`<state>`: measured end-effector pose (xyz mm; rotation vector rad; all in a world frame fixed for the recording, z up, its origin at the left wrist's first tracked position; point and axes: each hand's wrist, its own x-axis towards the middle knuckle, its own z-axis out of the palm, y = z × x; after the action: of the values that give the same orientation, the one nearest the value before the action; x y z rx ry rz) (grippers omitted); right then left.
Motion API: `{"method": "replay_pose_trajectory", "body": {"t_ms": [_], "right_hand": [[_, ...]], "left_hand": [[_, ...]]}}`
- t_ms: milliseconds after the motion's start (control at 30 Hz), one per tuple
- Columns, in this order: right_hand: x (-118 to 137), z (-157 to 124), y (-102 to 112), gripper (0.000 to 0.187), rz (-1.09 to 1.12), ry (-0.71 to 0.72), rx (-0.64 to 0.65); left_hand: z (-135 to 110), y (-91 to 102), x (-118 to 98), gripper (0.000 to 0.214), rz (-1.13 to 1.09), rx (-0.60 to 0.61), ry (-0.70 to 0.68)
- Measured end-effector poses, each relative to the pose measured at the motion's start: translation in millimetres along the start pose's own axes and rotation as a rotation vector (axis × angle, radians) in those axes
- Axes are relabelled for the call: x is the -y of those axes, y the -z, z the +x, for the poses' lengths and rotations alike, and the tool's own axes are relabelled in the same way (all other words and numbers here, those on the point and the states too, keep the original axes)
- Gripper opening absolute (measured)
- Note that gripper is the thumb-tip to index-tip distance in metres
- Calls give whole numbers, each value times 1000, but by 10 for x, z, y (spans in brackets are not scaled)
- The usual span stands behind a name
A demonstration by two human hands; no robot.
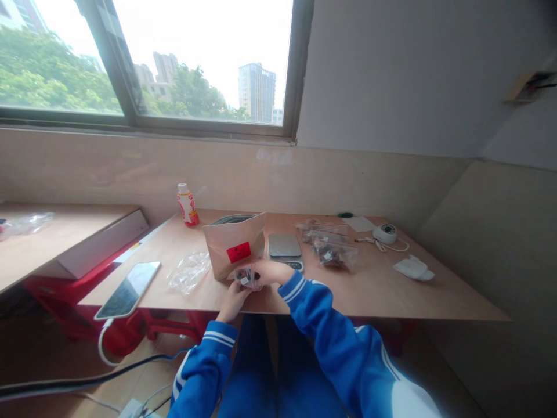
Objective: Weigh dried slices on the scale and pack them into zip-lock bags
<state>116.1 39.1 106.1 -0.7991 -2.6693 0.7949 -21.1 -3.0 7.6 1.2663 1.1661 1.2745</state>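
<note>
Both hands meet at the near edge of the wooden table (391,290) around a small clear plastic bag (246,277) with dark contents and a white label. My left hand (232,301) grips it from below with fingers curled. From the right, my right hand (268,270) closes on the top of the same bag. Just behind it stands an open brown paper pouch (234,244) with a red sticker. A small digital scale (285,247) lies right of the pouch.
An empty clear bag (190,270) and a phone (129,288) on a white cable lie to the left. A small drink bottle (187,205) stands at the back. Filled clear bags (331,244), a round white device (385,233) and white tissue (413,268) lie to the right.
</note>
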Motion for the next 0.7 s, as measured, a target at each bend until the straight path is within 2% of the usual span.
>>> {"method": "replay_pose_trajectory", "body": {"t_ms": [167, 400, 600, 700], "right_hand": [[-48, 69, -77, 42, -20, 34, -86], [-145, -16, 47, 19, 0, 8, -104], [-210, -90, 61, 22, 80, -11, -32], [-172, -89, 54, 25, 67, -81, -36]], "left_hand": [[-4, -8, 21, 33, -134, -6, 32], [-51, -24, -68, 37, -221, 23, 64], [-63, -18, -95, 36, -200, 52, 35], [-49, -6, -36, 36, -211, 39, 40]]}}
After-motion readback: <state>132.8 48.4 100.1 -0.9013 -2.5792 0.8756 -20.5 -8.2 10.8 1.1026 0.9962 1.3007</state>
